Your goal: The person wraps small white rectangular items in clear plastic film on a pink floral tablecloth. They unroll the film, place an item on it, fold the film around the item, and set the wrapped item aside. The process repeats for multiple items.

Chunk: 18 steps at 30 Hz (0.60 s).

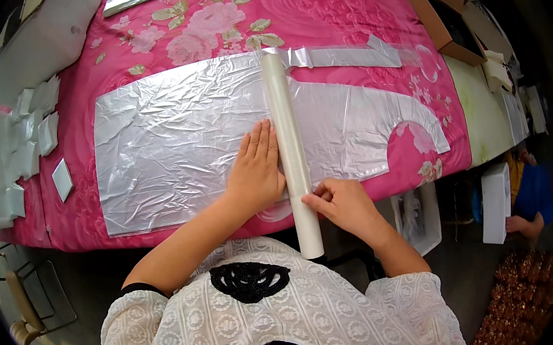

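Note:
A thin silvery plastic sheet point(170, 137) lies spread and wrinkled, its right part narrowing to a curved cut-out like an apron's neck. Across it rests a long off-white tube point(283, 110), its near end sticking out past the table edge toward me. My left hand point(257, 168) lies flat on the sheet just left of the tube, fingers stretched out and fingertips close to its side. With curled fingers and the thumb against the tube, my right hand point(341, 202) grips its near part from the right; the fingertips are partly hidden.
A pink flowered cloth point(340, 15) covers the table. White folded packets point(30, 132) are stacked at the left, with a single white packet point(62, 180) nearer. Cardboard boxes point(444, 27) stand at the far right. Another person in blue point(538, 194) is at the right beside a white box point(496, 204).

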Motion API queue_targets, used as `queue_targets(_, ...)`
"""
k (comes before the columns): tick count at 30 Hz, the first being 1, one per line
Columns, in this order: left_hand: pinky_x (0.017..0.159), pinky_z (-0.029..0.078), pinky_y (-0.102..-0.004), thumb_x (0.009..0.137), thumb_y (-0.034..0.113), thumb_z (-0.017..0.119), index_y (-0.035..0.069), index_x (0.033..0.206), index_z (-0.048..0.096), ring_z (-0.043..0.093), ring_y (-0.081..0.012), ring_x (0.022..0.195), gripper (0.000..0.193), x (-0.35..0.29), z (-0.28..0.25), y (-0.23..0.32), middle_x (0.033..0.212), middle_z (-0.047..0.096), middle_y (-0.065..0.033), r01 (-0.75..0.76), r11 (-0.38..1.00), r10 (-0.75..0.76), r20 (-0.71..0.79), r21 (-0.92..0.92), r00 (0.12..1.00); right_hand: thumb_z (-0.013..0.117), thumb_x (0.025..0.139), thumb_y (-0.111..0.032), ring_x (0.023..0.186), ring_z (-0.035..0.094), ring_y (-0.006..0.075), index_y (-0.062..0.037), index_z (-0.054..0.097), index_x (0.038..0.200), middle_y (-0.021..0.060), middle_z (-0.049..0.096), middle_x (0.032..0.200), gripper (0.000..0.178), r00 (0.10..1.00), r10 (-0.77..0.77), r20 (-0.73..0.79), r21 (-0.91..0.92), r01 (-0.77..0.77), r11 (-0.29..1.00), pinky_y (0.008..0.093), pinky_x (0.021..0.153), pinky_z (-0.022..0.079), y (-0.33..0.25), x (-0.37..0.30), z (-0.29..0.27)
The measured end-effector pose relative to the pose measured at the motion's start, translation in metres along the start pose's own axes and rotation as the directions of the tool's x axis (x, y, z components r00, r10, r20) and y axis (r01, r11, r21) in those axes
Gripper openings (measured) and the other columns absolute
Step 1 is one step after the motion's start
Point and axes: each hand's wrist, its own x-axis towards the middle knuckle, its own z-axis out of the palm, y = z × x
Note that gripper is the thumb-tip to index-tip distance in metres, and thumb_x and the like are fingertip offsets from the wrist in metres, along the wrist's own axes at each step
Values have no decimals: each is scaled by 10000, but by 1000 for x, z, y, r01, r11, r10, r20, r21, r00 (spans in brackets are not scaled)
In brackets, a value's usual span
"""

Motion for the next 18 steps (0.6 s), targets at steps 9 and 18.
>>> queue_targets(9, 1101, 156, -465, 781, 180, 404, -154, 1301, 297, 239, -393, 1331, 627, 2, 1, 1, 1389, 284, -300, 3, 1000, -4, -16, -31, 1000, 572, 877, -339, 626, 579, 141, 6, 604, 850, 71, 606, 712, 348, 999, 35, -4, 549, -27, 836, 252, 611, 488, -12, 189, -31)
queue_targets(18, 1101, 151, -467, 769, 186, 399, -152, 1300, 304, 242, -398, 1327, 637, 0, 6, 1, 1392, 280, -298, -19, 1000, 19, -29, -16, 999, 475, 866, -209, 963, 580, 232, -29, 541, 1021, 119, 605, 1058, 246, 867, 195, -459, 818, 498, -287, 367, 842, 457, 34, 232, -109)
